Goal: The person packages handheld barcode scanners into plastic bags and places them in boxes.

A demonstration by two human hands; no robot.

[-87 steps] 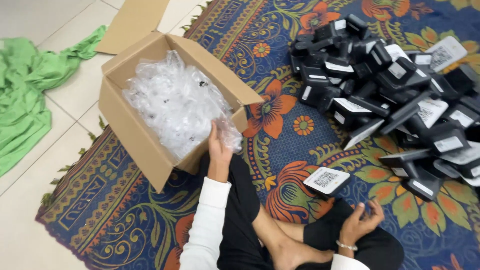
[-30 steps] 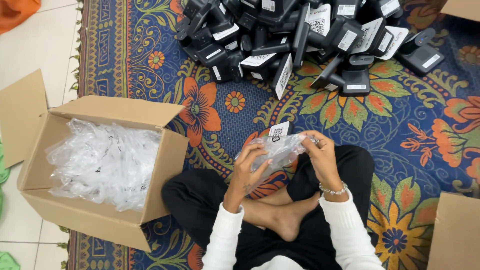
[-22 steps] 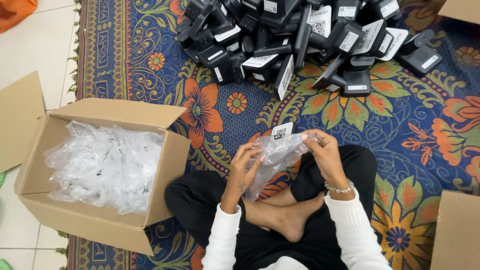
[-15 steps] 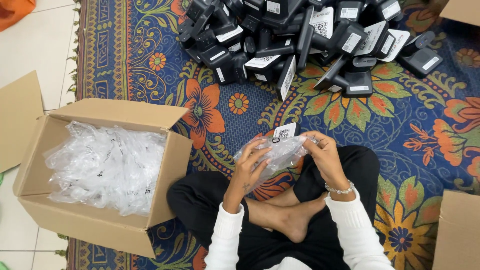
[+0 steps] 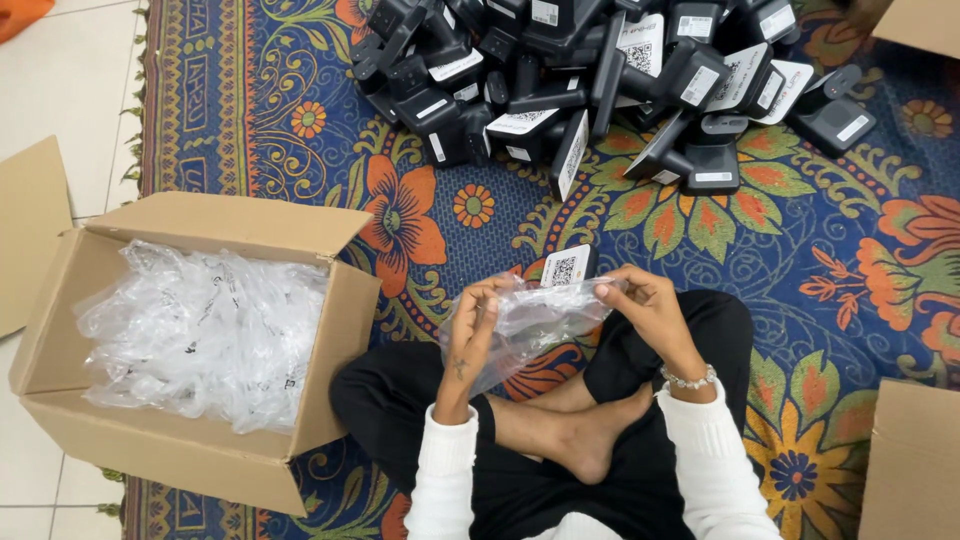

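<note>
I sit cross-legged on a patterned rug. Both hands hold one clear plastic bag (image 5: 530,325) above my lap. My left hand (image 5: 468,330) grips its left edge, and my right hand (image 5: 645,310) pinches its upper right corner. A black device with a white label (image 5: 568,268) lies on the rug just beyond the bag, partly hidden by it. To my left stands an open cardboard box (image 5: 330,360) filled with several more clear plastic bags (image 5: 200,335).
A heap of black devices with white labels (image 5: 600,80) lies on the rug (image 5: 830,240) ahead. Another cardboard box (image 5: 915,460) stands at the right edge, a further one (image 5: 920,25) at the top right. Tiled floor (image 5: 60,90) lies left.
My left hand took a clear bag out of the box, and both hands now hold it over my lap. In the last second the hands spread the bag slightly.
</note>
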